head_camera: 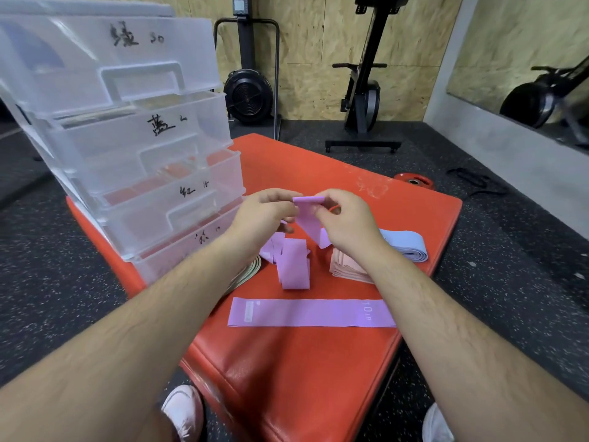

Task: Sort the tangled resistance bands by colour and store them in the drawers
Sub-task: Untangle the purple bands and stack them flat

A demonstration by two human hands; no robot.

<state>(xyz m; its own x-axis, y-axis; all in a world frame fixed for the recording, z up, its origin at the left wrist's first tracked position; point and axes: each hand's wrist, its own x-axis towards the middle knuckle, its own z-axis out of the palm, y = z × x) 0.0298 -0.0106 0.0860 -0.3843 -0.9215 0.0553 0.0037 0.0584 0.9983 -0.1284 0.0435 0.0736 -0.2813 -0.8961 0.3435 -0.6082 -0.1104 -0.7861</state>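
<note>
Left hand [261,215]: fingers [280,194] curled, pinching the upper left edge of the held purple band [309,224], which is lifted clear of the worktop [302,378].
Right hand [347,221]: fingers [322,199] curled over the same band's upper right corner; the two hands almost meet.
Held purple band: hangs down between the two sets of fingers, its lower end dropping toward the bands beneath.
Purple pile [293,266]: loosely folded bands lying directly below the fingers on the red padded worktop.
Flat purple band [312,312]: laid out straight, nearer the person than the fingers, marked "10 LB" at its right end.
Pink stack [345,266]: folded, below the right fingers, partly hidden by the right wrist.
Blue band [404,245]: folded, to the right of the right fingers, near the worktop's edge.
Green-edged band [251,269]: below the left fingers, mostly hidden under the left forearm.
Drawer unit [143,138]: clear plastic with handwritten labels on the drawer fronts, standing on the worktop to the left of the left fingers.
Weight plate [414,181]: red, on the dark speckled floor, beyond and to the right of the right fingers.
</note>
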